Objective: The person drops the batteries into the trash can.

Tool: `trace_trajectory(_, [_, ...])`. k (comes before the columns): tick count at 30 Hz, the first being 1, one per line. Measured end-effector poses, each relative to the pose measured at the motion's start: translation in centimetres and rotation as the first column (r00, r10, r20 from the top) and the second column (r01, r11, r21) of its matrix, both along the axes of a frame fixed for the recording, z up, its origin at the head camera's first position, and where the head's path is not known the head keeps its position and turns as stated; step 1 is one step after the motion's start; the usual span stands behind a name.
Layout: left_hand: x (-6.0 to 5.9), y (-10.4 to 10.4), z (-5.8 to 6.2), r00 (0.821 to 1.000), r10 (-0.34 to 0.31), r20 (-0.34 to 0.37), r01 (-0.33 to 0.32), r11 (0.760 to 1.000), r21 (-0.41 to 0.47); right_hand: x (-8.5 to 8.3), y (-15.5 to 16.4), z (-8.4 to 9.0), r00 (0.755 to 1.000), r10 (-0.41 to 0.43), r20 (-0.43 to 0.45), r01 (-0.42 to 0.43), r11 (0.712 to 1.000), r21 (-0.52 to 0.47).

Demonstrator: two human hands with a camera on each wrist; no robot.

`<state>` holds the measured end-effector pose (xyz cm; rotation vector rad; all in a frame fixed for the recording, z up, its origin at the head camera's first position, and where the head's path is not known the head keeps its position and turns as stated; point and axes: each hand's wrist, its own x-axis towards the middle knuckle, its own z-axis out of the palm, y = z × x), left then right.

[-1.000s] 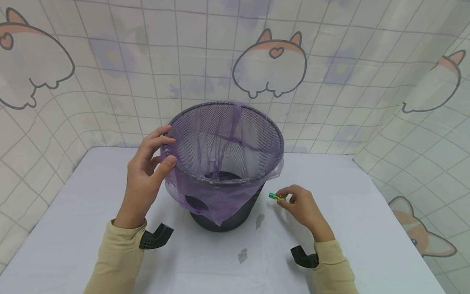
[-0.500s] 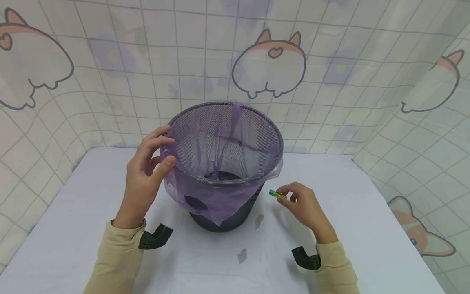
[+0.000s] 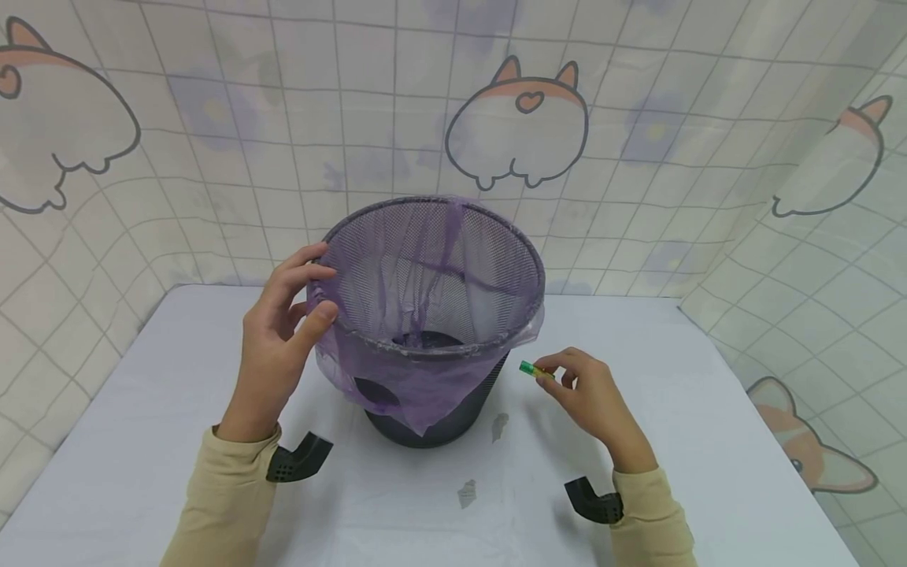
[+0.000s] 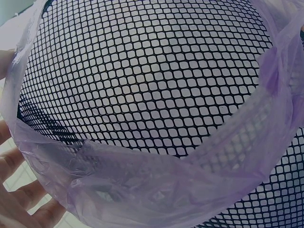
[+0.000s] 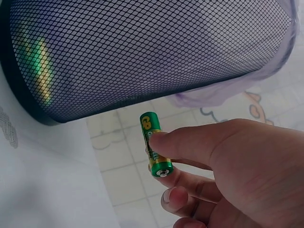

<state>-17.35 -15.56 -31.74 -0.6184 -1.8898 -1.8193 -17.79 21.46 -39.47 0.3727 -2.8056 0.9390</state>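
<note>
A black mesh wastebasket point(image 3: 464, 413) stands on the table, lined with a thin purple bag point(image 3: 432, 386) folded over its rim. My left hand point(image 3: 272, 346) holds the basket's left rim, its fingers point(image 4: 12, 161) showing beside the bag in the left wrist view. To the right of the basket, my right hand point(image 3: 584, 394) pinches a green and gold battery point(image 5: 152, 145) between thumb and fingers. The battery is apart from the basket, lower than the rim. Through the mesh near the basket's bottom, a blurred green and gold shape point(image 5: 40, 69) shows in the right wrist view.
The white table point(image 3: 177, 378) carries two small grey patches, one by the basket's base point(image 3: 500, 427) and one nearer the front point(image 3: 467, 494). A checked curtain point(image 3: 368, 94) with cartoon animals hangs behind and at both sides. Black wrist mounts point(image 3: 595, 502) sit on the sleeves.
My right hand has risen slightly with the battery, which has turned a little in its pinch. The left hand and the basket stay put.
</note>
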Motion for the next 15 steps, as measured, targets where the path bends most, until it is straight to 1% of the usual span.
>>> trace_trajectory(10, [0.0,0.0,0.1,1.0,-0.005,0.003,0.005,1.0,0.005,0.4,-0.2,0.7,0.999,-0.008,-0.033,0.009,1.0,0.012])
trace_trajectory(15, [-0.1,0.0,0.0,1.0,-0.008,0.002,0.008,1.0,0.008,0.6,-0.3,1.2,0.998,-0.01,-0.067,0.011,1.0,0.014])
